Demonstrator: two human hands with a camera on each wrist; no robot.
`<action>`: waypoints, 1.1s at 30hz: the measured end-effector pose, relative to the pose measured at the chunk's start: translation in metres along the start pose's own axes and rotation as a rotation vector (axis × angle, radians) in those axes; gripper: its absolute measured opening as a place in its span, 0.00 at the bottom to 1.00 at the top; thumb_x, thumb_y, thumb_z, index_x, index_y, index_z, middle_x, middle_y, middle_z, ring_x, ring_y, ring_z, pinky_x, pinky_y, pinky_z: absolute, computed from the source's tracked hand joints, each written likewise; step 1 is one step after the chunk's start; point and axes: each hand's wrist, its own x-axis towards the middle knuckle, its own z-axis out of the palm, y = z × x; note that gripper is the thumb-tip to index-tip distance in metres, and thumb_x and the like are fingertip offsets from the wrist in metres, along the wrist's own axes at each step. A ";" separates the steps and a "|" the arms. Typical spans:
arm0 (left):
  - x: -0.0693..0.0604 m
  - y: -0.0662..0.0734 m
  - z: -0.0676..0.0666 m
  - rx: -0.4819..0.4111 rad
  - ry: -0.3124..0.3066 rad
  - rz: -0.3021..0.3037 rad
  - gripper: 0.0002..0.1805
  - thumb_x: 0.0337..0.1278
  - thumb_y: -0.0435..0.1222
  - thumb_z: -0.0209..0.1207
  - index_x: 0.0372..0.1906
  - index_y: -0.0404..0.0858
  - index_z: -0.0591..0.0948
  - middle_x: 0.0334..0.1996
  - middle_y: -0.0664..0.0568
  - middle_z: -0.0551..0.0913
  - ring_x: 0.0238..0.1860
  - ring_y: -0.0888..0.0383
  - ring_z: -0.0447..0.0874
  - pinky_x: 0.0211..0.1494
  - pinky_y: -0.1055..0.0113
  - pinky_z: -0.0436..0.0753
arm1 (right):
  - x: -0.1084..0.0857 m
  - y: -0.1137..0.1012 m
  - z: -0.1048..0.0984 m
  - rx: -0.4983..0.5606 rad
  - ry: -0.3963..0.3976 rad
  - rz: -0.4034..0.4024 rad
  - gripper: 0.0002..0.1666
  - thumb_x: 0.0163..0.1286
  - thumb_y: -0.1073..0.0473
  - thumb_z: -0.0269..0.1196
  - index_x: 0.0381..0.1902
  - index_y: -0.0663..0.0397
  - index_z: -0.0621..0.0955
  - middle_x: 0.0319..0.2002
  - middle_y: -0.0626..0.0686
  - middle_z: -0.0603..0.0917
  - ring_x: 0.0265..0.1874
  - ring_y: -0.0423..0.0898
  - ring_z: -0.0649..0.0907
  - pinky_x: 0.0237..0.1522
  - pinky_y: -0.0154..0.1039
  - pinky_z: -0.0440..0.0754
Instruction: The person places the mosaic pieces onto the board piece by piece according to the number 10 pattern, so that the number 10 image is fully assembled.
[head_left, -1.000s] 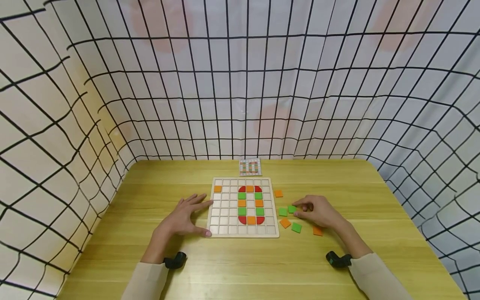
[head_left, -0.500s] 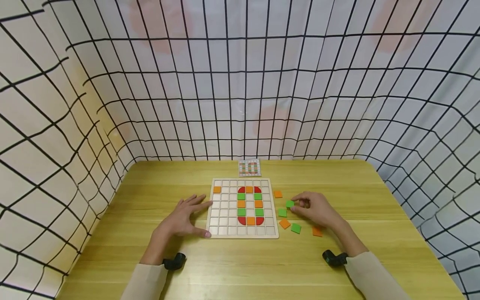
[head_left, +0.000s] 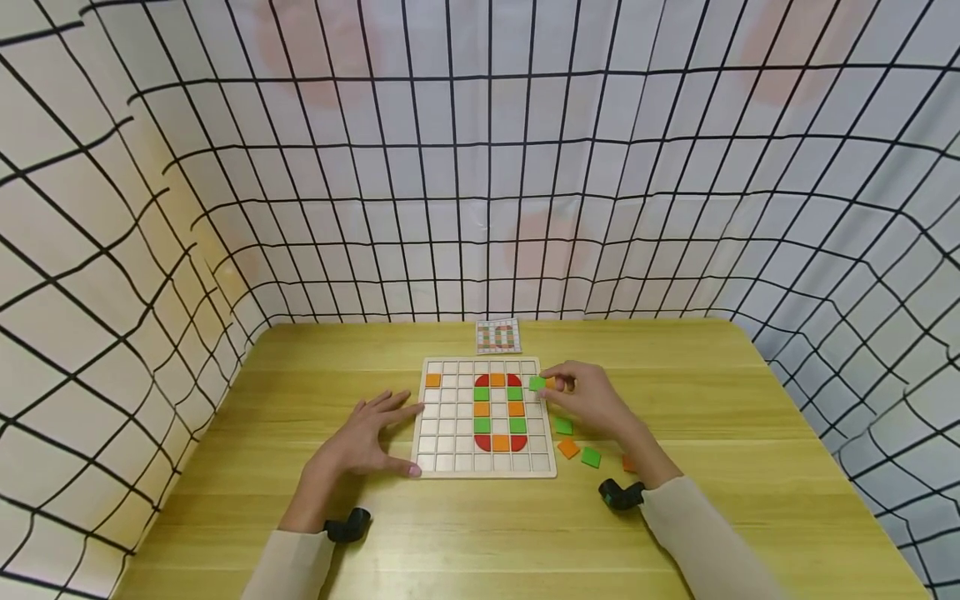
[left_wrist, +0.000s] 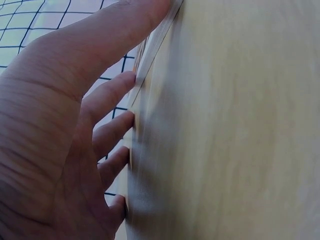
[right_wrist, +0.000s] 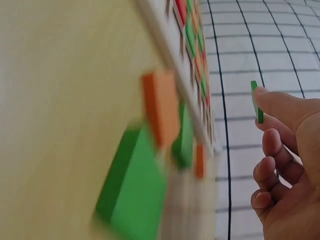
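A pale wooden grid board lies on the table, holding a ring of red, green and orange pieces and one orange tile near its upper left corner. My left hand rests at the board's left edge, fingers spread, thumb and index touching the rim; the left wrist view shows this hand with straight fingers. Between thumb and index, my right hand pinches a green square tile over the board's upper right edge. In the right wrist view that green tile is raised off the table.
Right of the board lie loose tiles: green, orange, another green, and an orange one partly behind the right wrist. A small printed pattern card lies behind the board. Black-lined grid sheeting walls the table.
My right hand has picked the green tile off the table and carried it left and away from me to the board's upper right. The left hand stays at the board's edge.
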 end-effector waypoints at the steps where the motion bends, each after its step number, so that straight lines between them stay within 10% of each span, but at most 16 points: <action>1: 0.000 0.000 0.000 0.000 0.002 0.002 0.57 0.37 0.68 0.75 0.77 0.55 0.69 0.82 0.44 0.58 0.82 0.34 0.49 0.78 0.24 0.45 | 0.004 -0.004 0.004 0.008 -0.004 -0.006 0.15 0.67 0.52 0.73 0.49 0.49 0.89 0.28 0.47 0.77 0.29 0.45 0.73 0.30 0.34 0.69; 33: 0.001 0.000 0.000 0.010 0.001 -0.015 0.58 0.35 0.70 0.74 0.77 0.57 0.69 0.82 0.46 0.58 0.82 0.34 0.49 0.78 0.25 0.45 | 0.077 -0.071 0.112 0.003 -0.148 -0.017 0.17 0.69 0.51 0.71 0.53 0.49 0.89 0.27 0.47 0.81 0.21 0.41 0.72 0.24 0.32 0.69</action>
